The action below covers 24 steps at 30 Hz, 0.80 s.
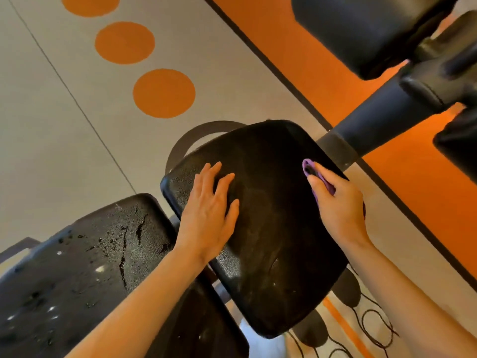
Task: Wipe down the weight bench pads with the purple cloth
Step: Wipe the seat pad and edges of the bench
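A black textured bench pad (268, 228) fills the middle of the head view, tilted. My left hand (209, 210) lies flat on its left part with fingers spread. My right hand (338, 202) grips the bunched purple cloth (309, 171) against the pad's right edge; only a small fold of cloth shows past the fingers. A second black pad (85, 275), cracked and flecked with white spots, sits lower left, next to the first.
A dark padded post (371, 125) and more black pads (361, 29) of another machine stand upper right. The floor is grey with orange circles (164, 93) and an orange band (296, 47). A black cord (371, 321) loops on the floor lower right.
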Each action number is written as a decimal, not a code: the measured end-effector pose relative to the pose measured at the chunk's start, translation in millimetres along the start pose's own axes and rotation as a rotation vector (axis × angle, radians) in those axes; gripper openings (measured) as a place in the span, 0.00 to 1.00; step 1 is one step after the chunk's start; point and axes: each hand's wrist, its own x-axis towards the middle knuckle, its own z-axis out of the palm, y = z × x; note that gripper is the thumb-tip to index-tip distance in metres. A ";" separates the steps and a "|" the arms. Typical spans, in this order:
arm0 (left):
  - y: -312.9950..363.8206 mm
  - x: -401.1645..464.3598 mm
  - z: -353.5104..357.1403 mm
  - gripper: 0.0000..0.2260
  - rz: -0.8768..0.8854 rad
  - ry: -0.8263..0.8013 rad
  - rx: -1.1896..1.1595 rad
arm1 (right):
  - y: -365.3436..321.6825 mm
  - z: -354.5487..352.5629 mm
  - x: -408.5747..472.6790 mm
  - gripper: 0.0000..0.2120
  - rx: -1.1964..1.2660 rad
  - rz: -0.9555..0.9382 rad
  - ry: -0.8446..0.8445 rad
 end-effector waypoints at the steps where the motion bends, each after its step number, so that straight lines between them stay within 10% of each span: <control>1: -0.4 4.1 1.3 0.24 -0.020 0.011 -0.003 | -2.5 3.1 8.8 0.15 -0.011 -0.008 -0.019; 24: -16.4 113.2 38.7 0.26 -0.255 0.086 0.095 | -20.4 60.8 192.2 0.18 -0.144 -0.279 -0.253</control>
